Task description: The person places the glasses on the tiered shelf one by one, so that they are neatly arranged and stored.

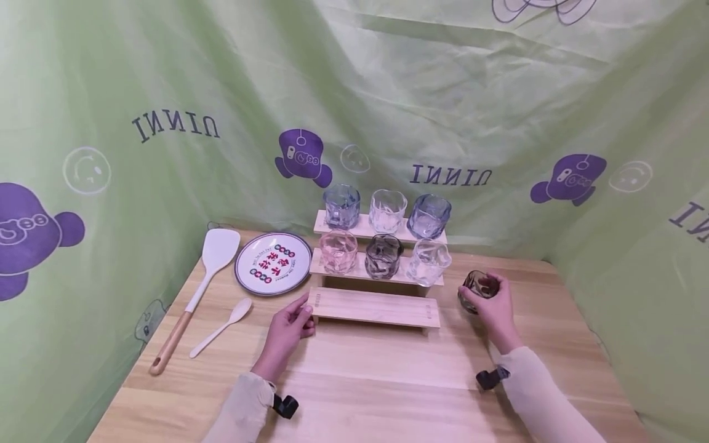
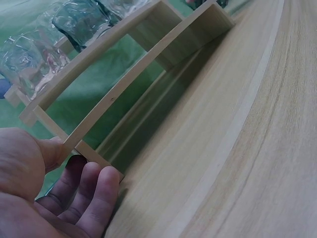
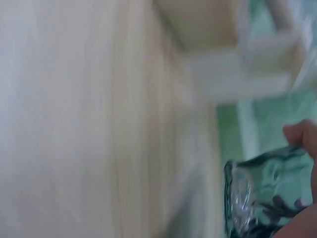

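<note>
My left hand (image 1: 287,329) holds the left end of the lowest step of a tiered wooden rack (image 1: 373,307), its thumb and fingers at the corner in the left wrist view. Off the rack's right side, my right hand (image 1: 495,306) grips a dark smoky glass (image 1: 477,289) by its rim and side. The upper step bears a blue glass (image 1: 341,207), a clear glass (image 1: 387,211) and a darker blue glass (image 1: 429,216). On the middle step stand a pink glass (image 1: 338,252), a dark grey glass (image 1: 383,256) and another clear glass (image 1: 429,263). The lowest step is bare.
Left of the rack lies a white plate (image 1: 257,264) with a dark rim and red print. Beside it are a small pale spoon (image 1: 221,327) and a white spatula (image 1: 196,295) with a wooden handle. Green printed cloth (image 1: 388,92) hangs behind and around the wooden table (image 1: 376,394).
</note>
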Motion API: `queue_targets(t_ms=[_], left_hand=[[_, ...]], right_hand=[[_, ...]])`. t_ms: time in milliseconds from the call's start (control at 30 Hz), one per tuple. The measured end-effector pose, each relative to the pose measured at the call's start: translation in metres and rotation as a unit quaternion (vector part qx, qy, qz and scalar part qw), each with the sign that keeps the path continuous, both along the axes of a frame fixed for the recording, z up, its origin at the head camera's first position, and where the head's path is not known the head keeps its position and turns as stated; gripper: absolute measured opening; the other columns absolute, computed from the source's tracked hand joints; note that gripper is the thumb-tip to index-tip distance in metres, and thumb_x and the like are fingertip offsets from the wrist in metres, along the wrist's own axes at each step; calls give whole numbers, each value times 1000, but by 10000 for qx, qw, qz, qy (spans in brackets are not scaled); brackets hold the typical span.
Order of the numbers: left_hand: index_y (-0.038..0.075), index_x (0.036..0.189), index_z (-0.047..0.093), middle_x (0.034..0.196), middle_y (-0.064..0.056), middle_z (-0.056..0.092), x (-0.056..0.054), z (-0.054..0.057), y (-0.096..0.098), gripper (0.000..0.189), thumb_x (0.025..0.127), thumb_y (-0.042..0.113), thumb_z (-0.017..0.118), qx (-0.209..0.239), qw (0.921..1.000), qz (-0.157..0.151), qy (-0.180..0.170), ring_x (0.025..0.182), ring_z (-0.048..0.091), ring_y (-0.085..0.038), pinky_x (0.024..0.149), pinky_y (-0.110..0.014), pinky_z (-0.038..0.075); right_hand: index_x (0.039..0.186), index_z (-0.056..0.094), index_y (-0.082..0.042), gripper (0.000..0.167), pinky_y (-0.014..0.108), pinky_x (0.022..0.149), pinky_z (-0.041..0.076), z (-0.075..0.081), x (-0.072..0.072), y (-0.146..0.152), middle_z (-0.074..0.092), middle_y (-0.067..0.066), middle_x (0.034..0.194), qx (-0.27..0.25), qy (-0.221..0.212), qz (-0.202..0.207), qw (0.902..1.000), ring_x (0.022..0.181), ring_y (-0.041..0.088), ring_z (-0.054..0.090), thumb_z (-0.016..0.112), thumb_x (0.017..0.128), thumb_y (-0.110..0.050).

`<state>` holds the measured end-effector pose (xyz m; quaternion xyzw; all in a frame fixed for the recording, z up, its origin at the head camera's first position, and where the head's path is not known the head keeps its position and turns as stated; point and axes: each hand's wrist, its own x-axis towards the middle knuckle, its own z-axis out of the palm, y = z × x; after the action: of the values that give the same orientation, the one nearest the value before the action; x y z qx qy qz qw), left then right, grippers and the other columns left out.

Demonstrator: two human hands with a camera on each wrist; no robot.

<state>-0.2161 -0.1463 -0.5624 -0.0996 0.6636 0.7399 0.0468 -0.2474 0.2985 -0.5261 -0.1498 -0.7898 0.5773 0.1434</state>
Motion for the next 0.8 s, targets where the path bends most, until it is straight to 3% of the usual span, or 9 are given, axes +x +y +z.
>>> queue_targets(t_ms=[167, 300, 567, 800], left_hand=[[13, 147, 54, 103, -16, 60, -1, 1, 1, 46, 102, 13, 63, -18, 10000, -18, 33, 85, 64, -22, 77, -34, 65], [13, 147, 54, 104, -15, 61, -2, 0, 1, 46, 102, 13, 63, -30, 10000, -7, 12, 85, 64, -23, 77, -34, 64], [12, 147, 55, 104, -16, 59, -2, 2, -4, 46, 102, 12, 63, -17, 10000, 90, -19, 85, 64, -22, 78, -33, 64], [9, 147, 54, 103, -13, 61, 0, -1, -1, 46, 102, 11, 63, 34, 9999, 7, 150, 83, 63, -21, 76, -34, 65]], right_hand=[[144, 35, -3, 88, 47, 113, 42, 20, 36, -28, 48, 15, 137, 70, 84, -97, 9999, 125, 29, 47, 91, 77, -15], [142, 37, -5, 88, 47, 108, 47, 31, 57, -59, 49, 12, 135, 15, 209, 181, 9996, 120, 29, 50, 93, 75, -15], [136, 45, -7, 83, 50, 103, 51, 37, 64, -143, 55, 15, 131, -83, 580, 1334, 9893, 116, 34, 55, 95, 70, -11], [133, 46, 3, 78, 57, 108, 44, 53, 66, -196, 55, 29, 128, -107, 881, 1654, 9822, 119, 47, 53, 91, 70, 1]])
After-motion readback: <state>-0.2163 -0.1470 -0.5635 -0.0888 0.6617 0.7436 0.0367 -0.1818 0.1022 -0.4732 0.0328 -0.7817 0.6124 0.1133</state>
